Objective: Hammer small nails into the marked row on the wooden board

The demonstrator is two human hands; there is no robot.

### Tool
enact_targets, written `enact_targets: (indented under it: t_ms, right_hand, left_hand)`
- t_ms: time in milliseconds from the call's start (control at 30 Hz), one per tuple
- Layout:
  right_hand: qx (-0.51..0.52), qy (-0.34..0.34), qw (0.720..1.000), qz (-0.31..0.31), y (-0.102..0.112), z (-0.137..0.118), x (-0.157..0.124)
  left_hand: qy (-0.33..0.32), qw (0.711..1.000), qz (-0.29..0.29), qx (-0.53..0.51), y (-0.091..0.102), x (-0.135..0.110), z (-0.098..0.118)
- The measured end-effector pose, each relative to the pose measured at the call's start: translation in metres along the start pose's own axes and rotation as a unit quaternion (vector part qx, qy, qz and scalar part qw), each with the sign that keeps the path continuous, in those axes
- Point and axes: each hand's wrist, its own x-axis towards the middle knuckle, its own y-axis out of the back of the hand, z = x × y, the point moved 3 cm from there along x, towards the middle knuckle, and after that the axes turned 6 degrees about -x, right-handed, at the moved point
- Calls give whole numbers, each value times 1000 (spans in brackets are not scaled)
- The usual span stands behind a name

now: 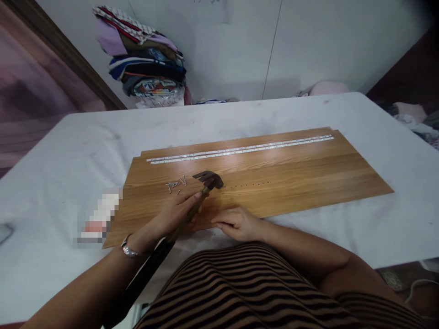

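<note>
My left hand (180,210) is wrapped around the shaft of a claw hammer (213,179), close below its dark metal head. The long black grip runs back towards my body. The hammer head is over a wood-grain board (291,164), beside a row of small dark dots; I cannot tell if these are holes or nail heads. My right hand (240,224) rests at the board's front edge, fingers curled with thumb against forefinger; anything pinched there is hidden. Several loose nails (174,184) lie on the board left of the hammer head.
Two white segmented strips (240,150) run side by side along the board's far part. The board lies on a white-covered table (387,219). A blurred-out item (101,217) is left of the board. Folded clothes (147,59) are stacked behind the table.
</note>
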Motion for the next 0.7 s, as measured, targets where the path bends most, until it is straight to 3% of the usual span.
enact_targets:
  t_ms: [333,700]
  right_hand:
    - [15,14,1000,17,0,-1,0]
    - [1,16,1000,15,0,0,0]
  left_hand:
    - [-20,999,9,-30,2,-5,6]
    - [-1,1000,-9,-16,-2,0,0]
